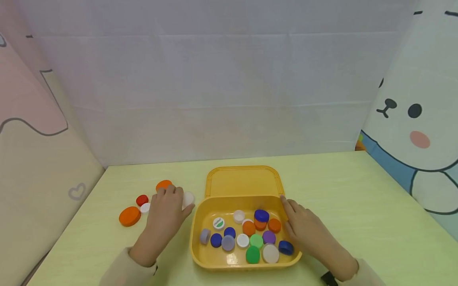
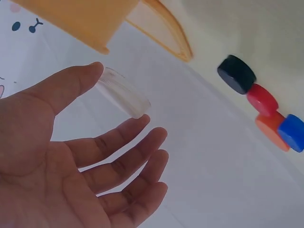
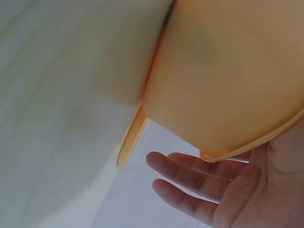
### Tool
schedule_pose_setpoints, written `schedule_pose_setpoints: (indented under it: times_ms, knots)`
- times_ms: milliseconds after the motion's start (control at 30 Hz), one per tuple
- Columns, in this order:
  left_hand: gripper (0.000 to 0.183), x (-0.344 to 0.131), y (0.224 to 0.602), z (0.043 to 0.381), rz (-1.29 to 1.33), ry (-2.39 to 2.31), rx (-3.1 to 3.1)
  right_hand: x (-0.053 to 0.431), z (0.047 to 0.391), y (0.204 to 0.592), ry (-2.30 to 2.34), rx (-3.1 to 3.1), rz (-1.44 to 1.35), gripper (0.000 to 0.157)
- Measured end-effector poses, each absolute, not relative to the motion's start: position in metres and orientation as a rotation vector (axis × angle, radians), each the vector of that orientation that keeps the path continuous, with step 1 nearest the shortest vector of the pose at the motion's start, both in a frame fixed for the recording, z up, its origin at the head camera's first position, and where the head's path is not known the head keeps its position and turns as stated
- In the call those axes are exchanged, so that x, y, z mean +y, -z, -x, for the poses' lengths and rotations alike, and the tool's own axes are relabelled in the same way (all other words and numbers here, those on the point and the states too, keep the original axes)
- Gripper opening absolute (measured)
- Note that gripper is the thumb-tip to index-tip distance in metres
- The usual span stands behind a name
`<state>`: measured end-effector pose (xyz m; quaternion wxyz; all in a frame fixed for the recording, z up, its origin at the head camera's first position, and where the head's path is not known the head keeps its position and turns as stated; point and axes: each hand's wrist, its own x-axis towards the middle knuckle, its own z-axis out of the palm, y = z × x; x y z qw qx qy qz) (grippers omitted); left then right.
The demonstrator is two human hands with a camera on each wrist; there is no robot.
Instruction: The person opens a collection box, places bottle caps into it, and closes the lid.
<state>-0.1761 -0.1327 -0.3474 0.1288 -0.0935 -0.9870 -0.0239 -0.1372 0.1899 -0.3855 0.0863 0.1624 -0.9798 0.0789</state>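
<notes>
On the left of the table, my left hand pinches a whitish bottle cap between thumb and index fingertip. From the left wrist view, the cap looks translucent and tilted, with the other fingers loosely bent below it. A yellow box stands in front of me, holding several caps in white, blue, orange, green and purple. My right hand rests at its right rim, thumb over the inside. Seen from the right wrist, the fingers stretch fairly straight beside the box wall.
The box's lid lies opened out behind it. Left of my left hand are orange caps, a red cap and a white cap. The left wrist view also has a dark cap and a blue cap.
</notes>
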Motion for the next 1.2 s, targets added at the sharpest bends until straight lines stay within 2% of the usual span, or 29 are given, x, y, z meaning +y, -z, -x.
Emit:
schedule_pose_setpoints:
  times_ms: [467,867,1200]
  knots:
    - [0.05,-0.086,0.343,0.157,0.42,0.038,-2.939,0.189,0.137,0.384,-0.232,-2.939,-0.469,0.054]
    - [0.046,-0.067,0.367,0.152,0.687,0.002,-2.869,0.189,0.136,0.382,-0.225,-2.971,-0.444,0.055]
    - [0.045,-0.064,0.382,0.158,0.701,-0.076,-2.853,0.189,0.137,0.384,-0.232,-2.952,-0.458,0.055]
